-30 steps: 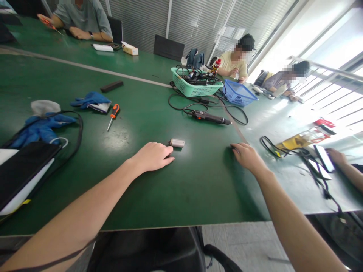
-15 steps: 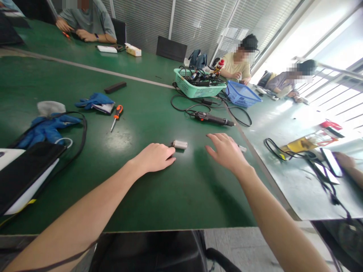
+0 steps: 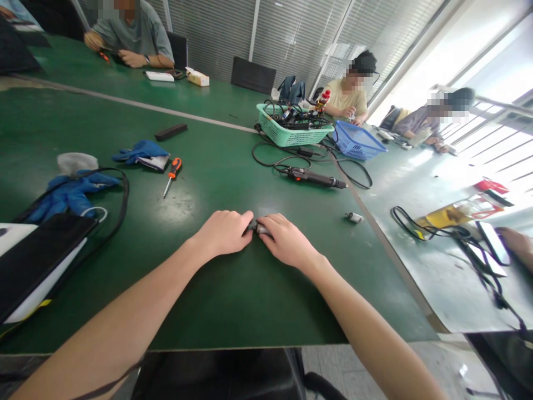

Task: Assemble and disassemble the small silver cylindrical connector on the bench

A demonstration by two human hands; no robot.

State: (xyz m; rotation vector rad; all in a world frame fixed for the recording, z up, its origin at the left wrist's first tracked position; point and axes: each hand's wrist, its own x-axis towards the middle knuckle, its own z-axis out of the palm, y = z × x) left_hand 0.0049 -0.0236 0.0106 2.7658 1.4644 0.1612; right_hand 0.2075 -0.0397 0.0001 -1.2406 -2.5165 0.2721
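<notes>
In the middle of the green table (image 3: 216, 311), both my hands meet at a small silver motor (image 3: 262, 229), a metal cylinder with a dark end. My right hand (image 3: 289, 239) is closed around its right part, covering most of it. Thumb and fingers of my left hand (image 3: 227, 232) pinch at its dark left end; the exact contact is partly hidden. A second small silver motor (image 3: 355, 218) lies to the right, apart from my hands. Beyond them rests a black electric screwdriver (image 3: 316, 178) with its cable.
An orange-handled screwdriver (image 3: 172, 175), blue gloves (image 3: 66, 191) and a dark bar (image 3: 171, 131) lie to the left. Farther back stand a green basket (image 3: 287, 136) of cables and tools and a blue basket (image 3: 358, 141). A bottle (image 3: 453, 214) lies right. Other people sit around.
My right hand has moved left and closed on the silver motor, uncovering the second motor on the right. My left hand stays at the motor's left end; the motor sits slightly nearer me.
</notes>
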